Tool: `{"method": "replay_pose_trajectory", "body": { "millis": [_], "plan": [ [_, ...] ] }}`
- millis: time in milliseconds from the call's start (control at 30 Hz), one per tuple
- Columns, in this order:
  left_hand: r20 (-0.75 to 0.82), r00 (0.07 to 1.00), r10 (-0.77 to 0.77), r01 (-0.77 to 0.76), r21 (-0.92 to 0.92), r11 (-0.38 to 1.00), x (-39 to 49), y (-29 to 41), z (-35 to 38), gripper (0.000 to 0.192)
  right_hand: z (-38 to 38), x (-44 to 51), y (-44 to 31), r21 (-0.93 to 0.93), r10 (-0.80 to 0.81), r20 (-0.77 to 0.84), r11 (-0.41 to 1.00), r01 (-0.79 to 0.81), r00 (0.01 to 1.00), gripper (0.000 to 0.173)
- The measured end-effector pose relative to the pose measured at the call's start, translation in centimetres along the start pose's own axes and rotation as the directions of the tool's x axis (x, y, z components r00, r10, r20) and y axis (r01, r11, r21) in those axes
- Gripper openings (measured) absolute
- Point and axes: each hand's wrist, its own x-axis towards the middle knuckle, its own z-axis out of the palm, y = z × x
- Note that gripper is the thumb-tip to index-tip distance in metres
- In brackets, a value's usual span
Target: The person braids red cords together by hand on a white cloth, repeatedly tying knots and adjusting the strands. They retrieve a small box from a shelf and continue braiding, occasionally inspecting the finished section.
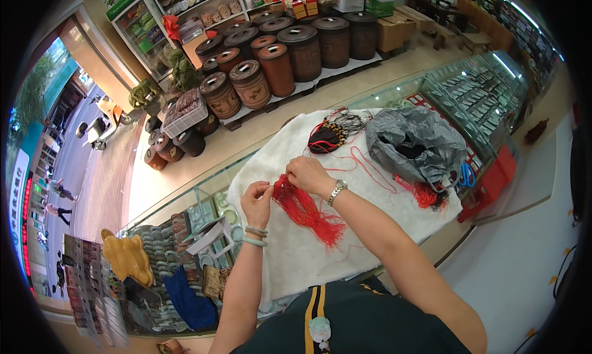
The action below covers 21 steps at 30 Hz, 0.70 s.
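Observation:
A bundle of red cords [307,213] lies on a white plush cloth [286,270], its frayed ends fanned toward me. My left hand [256,203] is at the bundle's upper left end, thumb and forefinger together; whether a cord is between them is too small to tell. My right hand [307,173] pinches the top of the red bundle with curled fingers. Beyond my hands lies a bundle of black cords [325,139] with yellowish beads and a red cord around it. Loose red cord [365,162] trails across the cloth to the right.
A grey plastic bag [416,141] sits at the cloth's right, near blue-handled scissors [467,174] and more red cords [424,196]. Below the cloth runs a glass display counter [203,192]. A yellow carved ornament [129,259] and dark blue cloth [188,298] lie at left. Lidded jars [298,53] stand beyond.

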Motion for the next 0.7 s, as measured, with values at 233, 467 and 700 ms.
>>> {"method": "replay_pose_trajectory", "body": {
  "millis": [233,467,700],
  "plan": [
    [0.135,0.976,0.173,-0.212,0.377,0.902,0.0,1.7,0.9,0.042,-1.7,0.6,-0.7,0.228,0.063,0.077,0.970,-0.079,0.995,0.013],
    [0.171,0.942,0.288,-0.334,0.549,0.766,0.8,3.2,2.9,0.025,-2.4,1.0,-1.1,0.257,0.038,0.109,0.964,-0.065,0.993,0.014],
    [0.120,0.993,0.009,-0.066,0.478,0.876,0.7,2.7,2.1,0.019,-2.0,0.6,0.0,0.441,0.112,0.138,0.883,-0.162,0.984,0.037]
  ]
}}
